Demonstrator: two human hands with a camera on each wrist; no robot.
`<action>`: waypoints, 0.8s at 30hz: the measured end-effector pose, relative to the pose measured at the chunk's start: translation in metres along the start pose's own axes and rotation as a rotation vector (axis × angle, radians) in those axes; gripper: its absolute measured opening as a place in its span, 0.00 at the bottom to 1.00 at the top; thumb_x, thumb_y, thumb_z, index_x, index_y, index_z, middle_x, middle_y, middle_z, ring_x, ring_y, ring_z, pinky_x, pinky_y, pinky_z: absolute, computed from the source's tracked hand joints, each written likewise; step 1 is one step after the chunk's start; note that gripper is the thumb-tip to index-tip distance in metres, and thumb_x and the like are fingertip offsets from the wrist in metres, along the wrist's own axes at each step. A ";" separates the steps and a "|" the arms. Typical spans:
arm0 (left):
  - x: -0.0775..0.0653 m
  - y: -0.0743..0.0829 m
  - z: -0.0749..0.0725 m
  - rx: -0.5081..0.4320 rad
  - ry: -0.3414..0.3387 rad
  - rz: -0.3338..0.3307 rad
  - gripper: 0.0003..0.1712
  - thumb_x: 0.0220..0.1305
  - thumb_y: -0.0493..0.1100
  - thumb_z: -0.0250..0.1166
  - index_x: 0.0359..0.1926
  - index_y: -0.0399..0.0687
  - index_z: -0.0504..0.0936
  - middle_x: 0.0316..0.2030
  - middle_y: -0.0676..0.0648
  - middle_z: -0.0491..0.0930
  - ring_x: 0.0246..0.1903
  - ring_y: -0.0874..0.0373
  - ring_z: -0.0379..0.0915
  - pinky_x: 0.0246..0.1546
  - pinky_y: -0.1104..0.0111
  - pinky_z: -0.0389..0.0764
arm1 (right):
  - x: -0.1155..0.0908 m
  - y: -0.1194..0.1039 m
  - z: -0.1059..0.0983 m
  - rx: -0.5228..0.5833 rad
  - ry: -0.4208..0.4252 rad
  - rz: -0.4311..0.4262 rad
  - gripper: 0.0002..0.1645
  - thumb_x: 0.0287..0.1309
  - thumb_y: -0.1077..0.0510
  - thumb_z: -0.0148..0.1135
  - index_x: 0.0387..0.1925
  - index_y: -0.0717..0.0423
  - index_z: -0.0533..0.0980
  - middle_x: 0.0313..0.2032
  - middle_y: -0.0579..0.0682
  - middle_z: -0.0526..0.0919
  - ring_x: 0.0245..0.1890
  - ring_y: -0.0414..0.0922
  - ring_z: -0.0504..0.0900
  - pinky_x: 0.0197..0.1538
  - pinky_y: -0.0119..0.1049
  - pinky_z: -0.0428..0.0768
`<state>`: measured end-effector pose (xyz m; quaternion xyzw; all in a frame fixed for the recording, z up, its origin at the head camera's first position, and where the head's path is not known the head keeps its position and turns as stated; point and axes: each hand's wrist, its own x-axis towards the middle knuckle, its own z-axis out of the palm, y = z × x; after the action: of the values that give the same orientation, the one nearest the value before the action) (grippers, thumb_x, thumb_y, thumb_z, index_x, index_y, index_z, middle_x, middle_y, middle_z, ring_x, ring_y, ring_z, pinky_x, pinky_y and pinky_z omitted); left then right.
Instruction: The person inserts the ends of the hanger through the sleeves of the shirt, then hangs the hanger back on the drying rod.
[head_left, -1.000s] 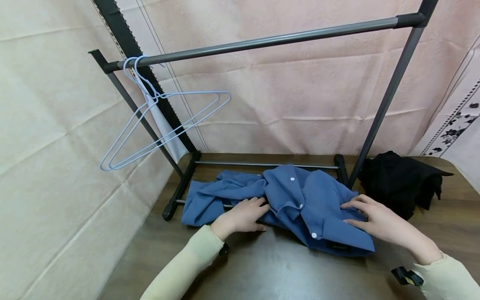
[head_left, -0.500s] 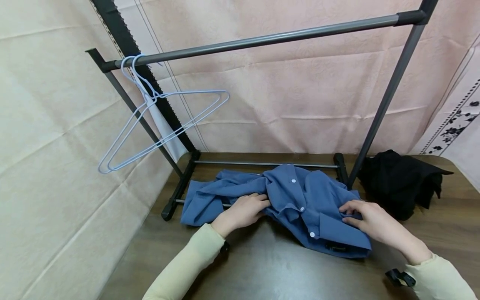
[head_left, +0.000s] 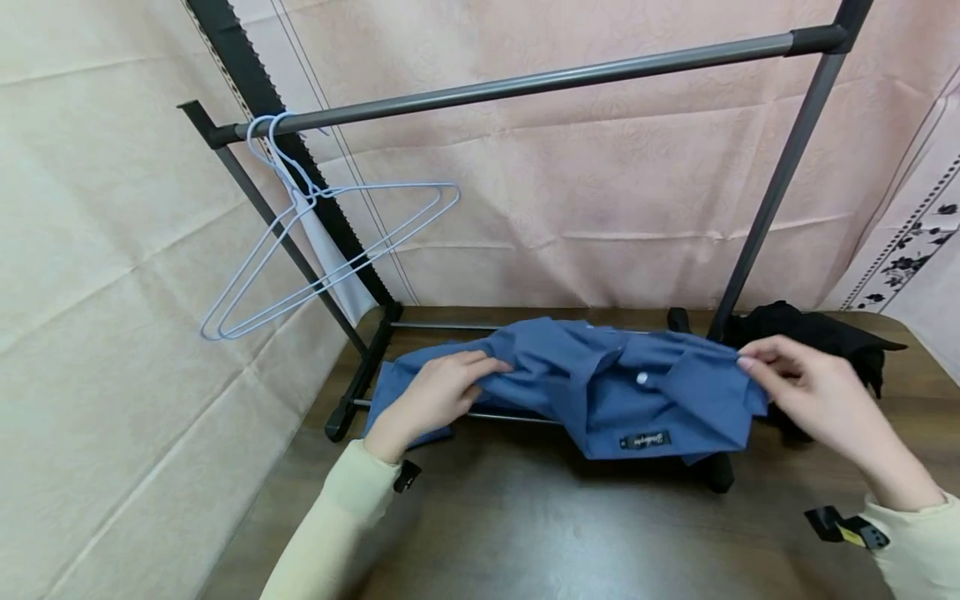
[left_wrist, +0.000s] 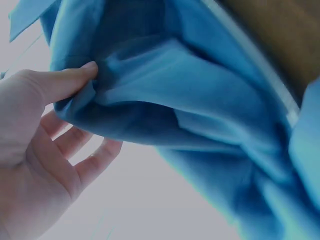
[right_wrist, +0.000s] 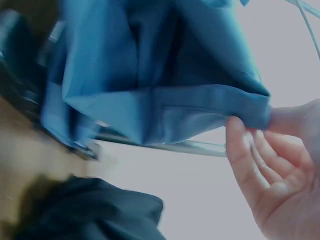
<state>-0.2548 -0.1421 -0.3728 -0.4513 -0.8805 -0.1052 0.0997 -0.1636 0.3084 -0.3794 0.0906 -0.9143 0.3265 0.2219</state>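
A blue button shirt hangs lifted off the brown table, stretched between my two hands. My left hand pinches its left part between thumb and fingers; the left wrist view shows that hand with cloth between thumb and fingers. My right hand pinches the shirt's right edge with thumb and fingertips, and the right wrist view shows this hand with the cloth at its fingertips. A dark label faces me on the shirt's lower fold.
A grey clothes rack stands at the table's back, its foot bars under the shirt. Two pale blue wire hangers hang at the rail's left end. A black garment lies bunched at the right, behind my right hand. Pink cloth covers the walls.
Both hands went from lying on the flat shirt to pinching it and lifting it off the table. The shirt now hangs stretched between them, label side toward me.
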 end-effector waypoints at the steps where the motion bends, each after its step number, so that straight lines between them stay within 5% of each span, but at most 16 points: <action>1: -0.002 -0.002 -0.006 -0.005 0.022 0.001 0.28 0.64 0.29 0.64 0.62 0.55 0.80 0.48 0.53 0.81 0.29 0.64 0.68 0.26 0.71 0.70 | 0.002 -0.001 -0.005 0.010 0.043 0.034 0.05 0.68 0.58 0.64 0.44 0.51 0.82 0.33 0.36 0.84 0.31 0.19 0.75 0.29 0.20 0.70; 3: -0.005 -0.004 -0.018 -0.019 0.068 0.000 0.27 0.65 0.30 0.65 0.62 0.55 0.79 0.48 0.52 0.81 0.25 0.65 0.65 0.24 0.70 0.69 | 0.005 -0.003 -0.014 0.019 0.117 0.099 0.09 0.69 0.56 0.63 0.47 0.56 0.81 0.34 0.26 0.80 0.32 0.14 0.72 0.30 0.16 0.68; 8: -0.013 -0.007 -0.045 -0.074 0.189 -0.002 0.25 0.67 0.33 0.66 0.63 0.56 0.79 0.48 0.53 0.82 0.29 0.64 0.70 0.31 0.68 0.74 | 0.012 -0.012 -0.023 0.050 0.264 0.158 0.16 0.72 0.55 0.59 0.53 0.62 0.77 0.34 0.21 0.73 0.29 0.15 0.69 0.31 0.16 0.65; 15: -0.027 -0.002 -0.073 -0.087 0.314 -0.014 0.26 0.65 0.32 0.68 0.61 0.58 0.81 0.49 0.54 0.83 0.38 0.62 0.75 0.38 0.64 0.76 | 0.025 -0.027 -0.022 0.134 0.398 0.164 0.09 0.71 0.55 0.60 0.50 0.47 0.79 0.37 0.23 0.75 0.30 0.22 0.74 0.32 0.18 0.65; 20: -0.039 -0.001 -0.086 -0.122 0.266 -0.024 0.26 0.65 0.32 0.68 0.60 0.58 0.81 0.52 0.55 0.83 0.36 0.63 0.73 0.36 0.65 0.74 | 0.036 -0.035 -0.016 0.218 0.405 0.120 0.12 0.70 0.57 0.62 0.51 0.55 0.81 0.41 0.27 0.78 0.38 0.21 0.78 0.37 0.17 0.69; 24: -0.045 0.003 -0.086 -0.188 0.151 0.001 0.25 0.63 0.31 0.69 0.59 0.57 0.82 0.53 0.55 0.83 0.40 0.65 0.76 0.38 0.65 0.77 | 0.047 -0.031 -0.006 0.270 0.376 0.098 0.12 0.69 0.57 0.63 0.50 0.57 0.81 0.39 0.27 0.80 0.38 0.22 0.80 0.39 0.16 0.71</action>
<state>-0.2202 -0.1989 -0.3019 -0.4498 -0.8566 -0.2209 0.1232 -0.1935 0.2871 -0.3363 0.0123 -0.8082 0.4672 0.3582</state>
